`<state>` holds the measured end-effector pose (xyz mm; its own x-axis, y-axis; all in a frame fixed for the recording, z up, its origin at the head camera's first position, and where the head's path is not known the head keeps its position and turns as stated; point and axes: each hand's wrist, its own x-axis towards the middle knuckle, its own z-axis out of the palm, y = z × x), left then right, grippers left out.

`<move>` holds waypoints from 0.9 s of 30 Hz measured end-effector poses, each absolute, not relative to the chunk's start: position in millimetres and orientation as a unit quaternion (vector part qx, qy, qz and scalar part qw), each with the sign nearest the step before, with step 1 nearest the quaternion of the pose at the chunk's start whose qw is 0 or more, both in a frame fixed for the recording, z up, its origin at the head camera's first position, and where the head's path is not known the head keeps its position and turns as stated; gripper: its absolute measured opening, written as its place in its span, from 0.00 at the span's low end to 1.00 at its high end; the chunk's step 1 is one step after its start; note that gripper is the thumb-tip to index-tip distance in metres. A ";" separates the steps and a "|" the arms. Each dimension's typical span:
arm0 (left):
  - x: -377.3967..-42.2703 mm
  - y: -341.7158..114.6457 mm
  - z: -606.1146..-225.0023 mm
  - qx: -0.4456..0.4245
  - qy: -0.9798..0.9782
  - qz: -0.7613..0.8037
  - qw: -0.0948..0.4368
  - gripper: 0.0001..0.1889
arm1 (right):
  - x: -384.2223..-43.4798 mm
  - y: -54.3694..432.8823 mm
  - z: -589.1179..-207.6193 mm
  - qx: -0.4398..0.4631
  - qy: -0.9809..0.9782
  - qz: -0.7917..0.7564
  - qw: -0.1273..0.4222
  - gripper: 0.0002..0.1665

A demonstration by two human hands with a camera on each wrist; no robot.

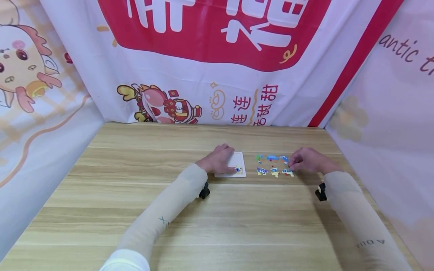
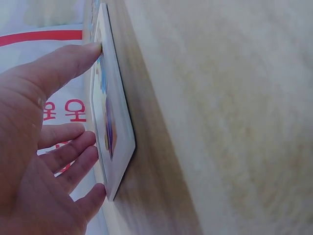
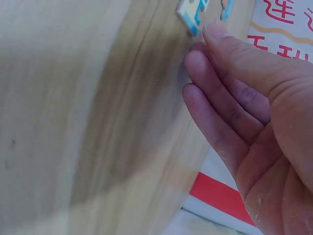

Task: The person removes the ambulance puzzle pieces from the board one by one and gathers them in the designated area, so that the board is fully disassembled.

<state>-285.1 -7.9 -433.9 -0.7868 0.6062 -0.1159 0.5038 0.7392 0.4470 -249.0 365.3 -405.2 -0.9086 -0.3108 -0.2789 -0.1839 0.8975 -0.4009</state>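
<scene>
My left hand (image 1: 221,160) lies over a white puzzle tray (image 1: 239,157), its fingers spread along the tray's edge. The thumb tip presses at the tray, near a yellow and blue puzzle piece (image 1: 240,171) inside it. In the left wrist view the tray (image 2: 117,156) is seen edge-on with coloured pieces in it. My right hand (image 1: 306,160) is at the right end of the loose pieces, fingers bent, thumb close to the index finger. Its fingertips are right at a blue and white puzzle piece (image 3: 192,13); no piece shows between them.
Several loose puzzle pieces lie in two rows between the hands, among them a blue one (image 1: 272,157) at the back and a purple and yellow one (image 1: 262,171) in front. The wooden table (image 1: 237,222) meets a printed cloth backdrop (image 1: 203,75) behind, with cloth on both sides.
</scene>
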 end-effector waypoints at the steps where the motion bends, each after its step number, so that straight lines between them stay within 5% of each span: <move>1: -285.1 -8.6 -433.1 0.301 0.923 0.203 0.128 0.47 | -249.4 364.4 -403.6 -0.134 0.959 -0.184 0.168 0.02; 11: -287.1 -25.4 -423.7 0.292 0.917 0.241 0.125 0.47 | -258.8 325.4 -373.5 -0.168 0.962 -0.125 0.178 0.05; 27: -286.1 -78.7 -431.6 0.303 0.908 0.236 0.165 0.52 | -276.5 181.1 -368.2 -0.305 0.919 -0.154 0.198 0.14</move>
